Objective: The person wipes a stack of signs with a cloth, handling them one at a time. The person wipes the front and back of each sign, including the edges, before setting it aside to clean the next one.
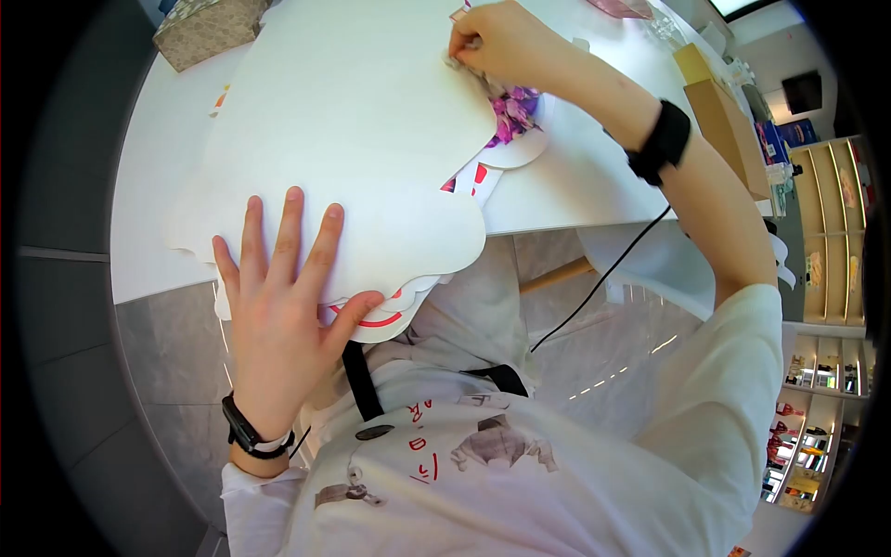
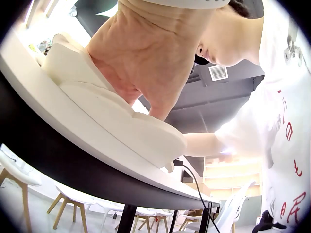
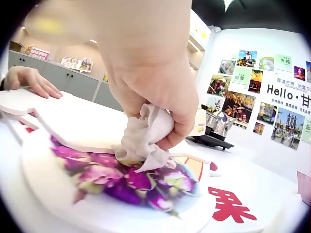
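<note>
My left hand [image 1: 283, 306] rests with its fingers spread on a large white cloud-edged board [image 1: 371, 121]. Beneath that board, more white boards with red print [image 1: 379, 323] stick out near its front edge. My right hand [image 1: 510, 42] is at the board's far right edge. In the right wrist view its fingers pinch a crumpled white tissue [image 3: 146, 136] against that edge. Just below the tissue lies a printed picture of purple and pink flowers [image 3: 138, 187], partly covered by the white board. A red printed character [image 3: 228, 206] shows beside it.
A patterned box [image 1: 206, 32] stands at the far left of the white table [image 1: 153, 204]. Cardboard boxes [image 1: 729, 121] line the right side. A black cable [image 1: 603, 278] hangs past a white chair [image 1: 650, 265]. A metal pot [image 3: 218, 121] appears in the right wrist view.
</note>
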Demonstrator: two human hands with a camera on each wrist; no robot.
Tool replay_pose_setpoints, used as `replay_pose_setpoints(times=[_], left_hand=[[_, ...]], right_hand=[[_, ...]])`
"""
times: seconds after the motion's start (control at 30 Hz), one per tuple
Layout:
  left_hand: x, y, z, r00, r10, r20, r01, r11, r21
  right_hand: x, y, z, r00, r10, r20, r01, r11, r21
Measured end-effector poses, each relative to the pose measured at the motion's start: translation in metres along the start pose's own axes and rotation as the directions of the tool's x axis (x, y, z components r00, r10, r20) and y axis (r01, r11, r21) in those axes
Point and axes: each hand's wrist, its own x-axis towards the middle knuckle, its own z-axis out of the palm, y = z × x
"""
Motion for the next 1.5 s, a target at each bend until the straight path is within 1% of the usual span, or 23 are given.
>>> replay_pose_setpoints(times=[0.13, 0.23, 0.3, 0.4, 0.5, 0.53, 0.6, 0.7, 0.77, 0.8, 0.83, 0.87, 0.97, 1.0, 1.03, 1.07, 1.17, 1.23, 1.3, 1.4, 1.43, 1.47, 1.5], left_hand=[[-0.002, -0.001, 0.002, 1.0, 0.004, -0.026, -0.004, 1.0, -0.007], [-0.001, -0.005, 0.005, 0.999, 0.008, -0.041, -0.008, 1.0, -0.01], [-0.001, -0.006, 0.006, 0.999, 0.012, -0.05, -0.012, 1.0, -0.014], [-0.003, -0.007, 0.006, 0.999, 0.014, -0.038, -0.015, 1.0, -0.025], [-0.003, -0.007, 0.005, 0.998, 0.026, -0.055, -0.027, 1.0, -0.014], [-0.003, -0.007, 0.006, 0.998, 0.029, -0.058, -0.03, 1.0, -0.009], [-0.003, -0.007, 0.008, 0.997, 0.03, -0.071, -0.03, 1.0, 0.0], [-0.002, -0.008, 0.009, 0.997, 0.027, -0.075, -0.028, 1.0, -0.011], [-0.002, -0.009, 0.011, 0.997, -0.002, -0.081, -0.003, 0.998, -0.056], [-0.002, -0.009, 0.012, 0.996, -0.017, -0.086, 0.01, 0.997, -0.079], [-0.003, -0.009, 0.009, 0.996, -0.015, -0.084, 0.008, 0.997, -0.079], [-0.003, -0.01, 0.008, 0.996, -0.011, -0.083, 0.005, 0.997, -0.077], [-0.003, -0.012, 0.01, 0.997, 0.005, -0.083, -0.009, 0.999, -0.045], [-0.003, -0.012, 0.011, 0.996, 0.012, -0.085, -0.015, 0.999, -0.031], [-0.004, -0.012, 0.012, 0.997, 0.013, -0.079, -0.016, 0.999, -0.035], [-0.004, -0.012, 0.013, 0.997, 0.013, -0.08, -0.016, 0.999, -0.037], [-0.004, -0.013, 0.013, 0.996, 0.013, -0.088, -0.016, 0.999, -0.034], [-0.004, -0.012, 0.012, 0.996, 0.003, -0.094, -0.008, 0.999, -0.051], [-0.003, -0.011, 0.012, 0.994, -0.009, -0.107, 0.0, 0.996, -0.084], [-0.005, -0.012, 0.013, 0.989, -0.004, -0.145, -0.016, 0.991, -0.135], [-0.005, -0.013, 0.013, 0.989, -0.005, -0.145, -0.015, 0.99, -0.14], [-0.005, -0.013, 0.015, 0.989, -0.007, -0.15, -0.015, 0.989, -0.145], [-0.005, -0.013, 0.015, 0.988, -0.008, -0.153, -0.015, 0.988, -0.151]], right_hand=[[0.024, 0.008, 0.006, 0.993, -0.058, -0.099, 0.06, 0.998, 0.014], [-0.008, -0.006, 0.013, 0.996, -0.025, -0.09, 0.035, 0.993, 0.111], [-0.048, -0.032, 0.012, 0.98, -0.168, -0.105, 0.175, 0.982, 0.065], [-0.084, -0.067, 0.008, 0.992, -0.123, -0.012, 0.12, 0.941, 0.316], [-0.052, -0.041, 0.014, 0.986, -0.137, -0.099, 0.15, 0.98, 0.132], [-0.035, -0.033, 0.012, 0.988, -0.097, -0.12, 0.113, 0.984, 0.137], [-0.004, -0.022, 0.007, 0.992, 0.125, -0.038, -0.111, 0.961, 0.252], [-0.001, -0.03, 0.011, 0.989, 0.134, 0.064, -0.148, 0.928, 0.343], [-0.037, -0.062, 0.026, 0.998, -0.066, -0.004, 0.064, 0.937, 0.344], [-0.062, -0.093, 0.024, 0.993, -0.091, 0.076, 0.05, 0.901, 0.431], [-0.082, -0.113, 0.027, 0.943, -0.331, -0.019, 0.307, 0.85, 0.428], [-0.098, -0.132, 0.026, 0.941, -0.332, 0.06, 0.26, 0.828, 0.496], [-0.075, -0.118, 0.023, 0.96, -0.279, 0.031, 0.237, 0.862, 0.448], [-0.057, -0.105, 0.022, 0.991, -0.064, 0.121, -0.013, 0.837, 0.548], [-0.035, -0.078, 0.026, 0.997, -0.07, 0.017, 0.057, 0.915, 0.399], [-0.015, -0.062, 0.021, 0.994, 0.056, 0.091, -0.093, 0.875, 0.475], [0.003, -0.044, 0.024, 0.999, -0.018, -0.039, 0.031, 0.932, 0.361], [-0.028, -0.09, 0.022, 0.998, 0.017, 0.063, -0.045, 0.88, 0.473], [-0.064, -0.129, 0.039, 0.929, -0.36, -0.087, 0.354, 0.793, 0.495], [-0.071, -0.144, 0.035, 0.918, -0.395, 0.03, 0.32, 0.784, 0.532], [-0.057, -0.132, 0.037, 0.942, -0.333, -0.033, 0.308, 0.823, 0.477], [-0.039, -0.122, 0.028, 0.982, -0.05, 0.184, -0.079, 0.772, 0.631], [-0.015, -0.097, 0.025, 0.991, -0.034, 0.129, -0.042, 0.838, 0.544]])
